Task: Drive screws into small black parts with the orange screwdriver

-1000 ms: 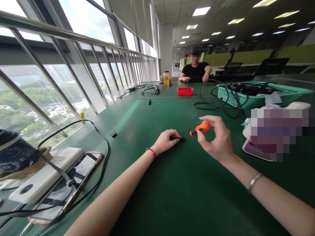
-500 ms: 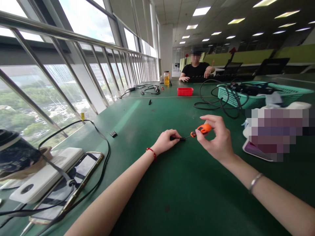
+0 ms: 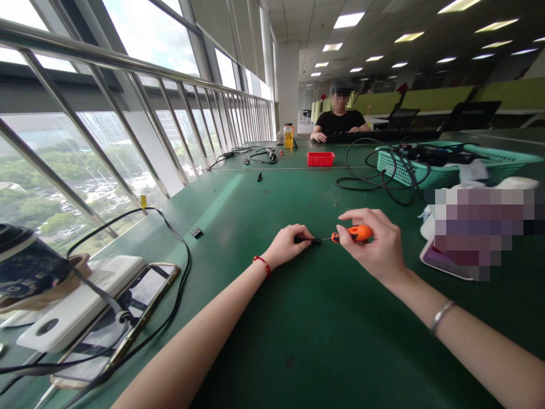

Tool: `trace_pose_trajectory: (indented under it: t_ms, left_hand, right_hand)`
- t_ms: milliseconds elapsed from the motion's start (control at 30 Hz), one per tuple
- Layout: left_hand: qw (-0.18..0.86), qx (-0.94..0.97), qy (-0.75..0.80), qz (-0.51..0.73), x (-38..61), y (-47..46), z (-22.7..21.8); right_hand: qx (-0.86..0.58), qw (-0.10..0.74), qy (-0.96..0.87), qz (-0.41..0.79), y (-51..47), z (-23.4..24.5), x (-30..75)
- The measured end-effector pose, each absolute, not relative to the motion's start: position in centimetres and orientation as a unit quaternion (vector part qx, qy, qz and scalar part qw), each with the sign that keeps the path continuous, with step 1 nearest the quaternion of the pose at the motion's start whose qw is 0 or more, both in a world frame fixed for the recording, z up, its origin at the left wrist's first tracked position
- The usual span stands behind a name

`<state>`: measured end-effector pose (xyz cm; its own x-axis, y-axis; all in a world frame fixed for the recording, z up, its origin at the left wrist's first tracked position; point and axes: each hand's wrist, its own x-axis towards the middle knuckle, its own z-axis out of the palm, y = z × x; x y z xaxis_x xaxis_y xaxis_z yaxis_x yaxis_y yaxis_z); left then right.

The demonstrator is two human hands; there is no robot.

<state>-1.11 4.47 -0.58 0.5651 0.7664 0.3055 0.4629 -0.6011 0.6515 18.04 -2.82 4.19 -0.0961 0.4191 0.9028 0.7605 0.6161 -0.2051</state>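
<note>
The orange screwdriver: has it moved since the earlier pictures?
Yes. The orange screwdriver handle dropped toward the table, its tip staying at the black part.

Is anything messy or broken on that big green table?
Nothing looks broken or spilled. The one messy spot is the teal basket: black cables hang over its rim and loop onto the table. The left hand pinches a small black part, the right hand an orange screwdriver.

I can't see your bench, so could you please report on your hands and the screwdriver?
Left hand pinching small black part on table. Right hand gripping orange screwdriver, tip at part. Cable basket sits farther back.
</note>
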Motion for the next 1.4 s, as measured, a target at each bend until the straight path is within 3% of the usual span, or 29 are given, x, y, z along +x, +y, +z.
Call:
trace_pose_trajectory:
  t_ms: [633, 967, 1167, 1300, 1400]
  left_hand:
    - [0.266, 0.844, 0.36, 0.295, -1.1, 4.5, -0.6]
    - [0.263, 0.845, 0.362, 0.294, -1.1, 4.6, -0.7]
    - [0.273, 0.84, 0.368, 0.29, -1.1, 4.6, -0.7]
    - [0.264, 0.84, 0.369, 0.298, -1.0, 4.6, -0.8]
    - [0.245, 0.844, 0.372, 0.299, -0.9, 4.5, -0.9]
  right_hand:
    - [-0.382, 0.537, -0.731, -0.178, -2.9, 4.2, 17.9]
    - [-0.472, 0.443, -0.762, 0.031, -3.1, 5.3, 18.3]
    - [-0.468, 0.536, -0.703, -0.005, -2.5, 4.5, 18.7]
    - [-0.531, 0.391, -0.751, -0.03, -1.6, 1.5, 18.3]
    - [-0.561, 0.328, -0.76, -0.01, -1.1, -0.2, 18.0]
